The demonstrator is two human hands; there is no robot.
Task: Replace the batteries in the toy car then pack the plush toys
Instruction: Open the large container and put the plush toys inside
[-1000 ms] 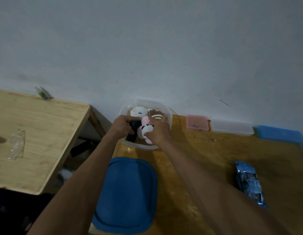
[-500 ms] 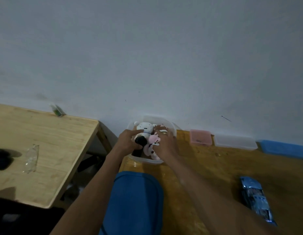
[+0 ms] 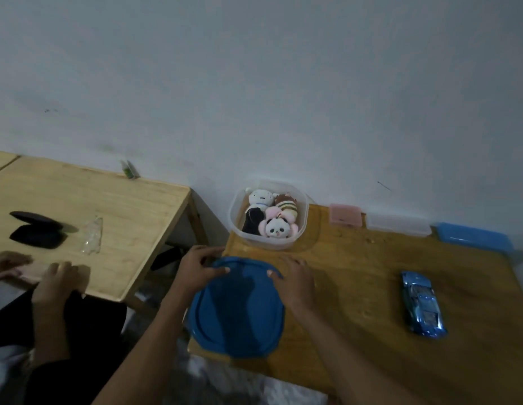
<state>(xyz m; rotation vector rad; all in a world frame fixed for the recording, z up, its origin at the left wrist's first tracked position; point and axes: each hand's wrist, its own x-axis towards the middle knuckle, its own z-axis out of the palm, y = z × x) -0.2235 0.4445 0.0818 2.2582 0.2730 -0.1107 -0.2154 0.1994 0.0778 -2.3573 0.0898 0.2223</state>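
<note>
Head view: both hands' curled fingers [image 3: 217, 268] grip the smooth rounded blue lid [image 3: 238, 309].

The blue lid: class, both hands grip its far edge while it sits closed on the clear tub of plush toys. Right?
Not quite. The head view shows the blue lid lying on the table, in front of the open clear tub; both hands, left and right, do grip its far edge.

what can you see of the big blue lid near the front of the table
The blue lid is a rounded rectangle, seemingly plastic, with a raised rim and a shallow groove inside its edge. It lies flat on the wooden table, near its front left corner, in front of the clear tub of plush toys and apart from it. The left hand grips its far left edge; the right hand grips its far right edge.
</note>
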